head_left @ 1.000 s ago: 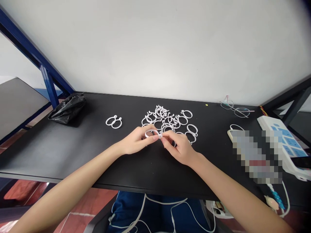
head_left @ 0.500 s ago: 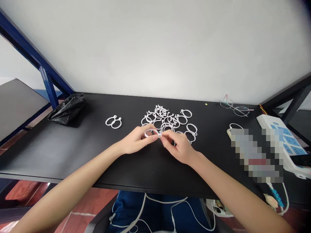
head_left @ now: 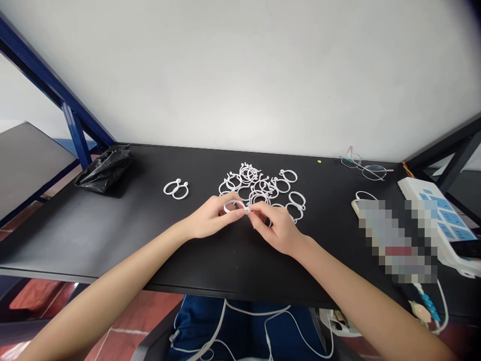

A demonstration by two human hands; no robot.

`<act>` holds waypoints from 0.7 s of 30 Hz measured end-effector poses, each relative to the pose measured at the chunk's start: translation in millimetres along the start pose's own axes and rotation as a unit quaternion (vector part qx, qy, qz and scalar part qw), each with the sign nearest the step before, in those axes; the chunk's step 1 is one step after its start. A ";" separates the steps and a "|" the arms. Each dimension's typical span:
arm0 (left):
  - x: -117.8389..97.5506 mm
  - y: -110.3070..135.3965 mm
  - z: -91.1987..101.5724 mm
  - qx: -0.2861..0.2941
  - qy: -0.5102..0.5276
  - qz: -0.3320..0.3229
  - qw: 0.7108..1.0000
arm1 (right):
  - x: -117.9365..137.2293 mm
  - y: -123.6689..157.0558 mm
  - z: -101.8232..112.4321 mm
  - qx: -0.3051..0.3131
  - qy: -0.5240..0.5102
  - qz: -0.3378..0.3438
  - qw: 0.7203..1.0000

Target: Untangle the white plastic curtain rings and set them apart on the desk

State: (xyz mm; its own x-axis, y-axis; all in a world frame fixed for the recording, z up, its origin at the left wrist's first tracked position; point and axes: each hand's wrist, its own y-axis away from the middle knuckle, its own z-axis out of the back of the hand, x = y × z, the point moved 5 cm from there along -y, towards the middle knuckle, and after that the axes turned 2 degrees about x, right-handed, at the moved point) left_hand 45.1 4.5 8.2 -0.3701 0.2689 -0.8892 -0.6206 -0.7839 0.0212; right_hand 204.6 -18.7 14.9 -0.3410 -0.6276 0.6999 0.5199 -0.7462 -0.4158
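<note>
A white plastic curtain ring (head_left: 233, 201) with a small knob is held just above the desk, its loop toward the left. My left hand (head_left: 211, 216) is closed, pinching the loop between thumb and fingers. On the knob end, my right hand (head_left: 277, 226) is closed too, thumb and fingertips pressed at the joint; the fingertips partly hide it. Right behind both hands lies a loose pile of similar white rings (head_left: 259, 197), some showing open ends. Two more white rings (head_left: 180, 198) overlap, apart from the pile, to the left.
A black plastic bag (head_left: 105, 170) rests at the back left of the black desk (head_left: 203, 265). Eyeglasses (head_left: 363, 167) lie at the back right. Nearer on the right are a blurred-out phone (head_left: 394, 240) with a cable and a white power strip (head_left: 438, 215). A wall stands behind.
</note>
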 end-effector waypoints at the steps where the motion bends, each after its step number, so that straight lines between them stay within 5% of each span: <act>1: -0.6 0.0 0.0 0.000 0.000 0.000 1.000 | 0.1 0.1 0.0 0.002 -0.001 -0.002 1.000; 21: -7.9 0.8 0.1 0.008 0.004 0.009 1.000 | 1.4 0.2 -0.7 -0.001 0.001 0.003 1.000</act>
State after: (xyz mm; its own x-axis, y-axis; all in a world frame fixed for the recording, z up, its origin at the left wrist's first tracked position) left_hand 47.5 1.9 15.3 -0.3757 0.2515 -0.8920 -0.6251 -0.7793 0.0436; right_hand 203.7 -19.8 15.4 -0.3397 -0.6332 0.6955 0.5207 -0.7424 -0.4216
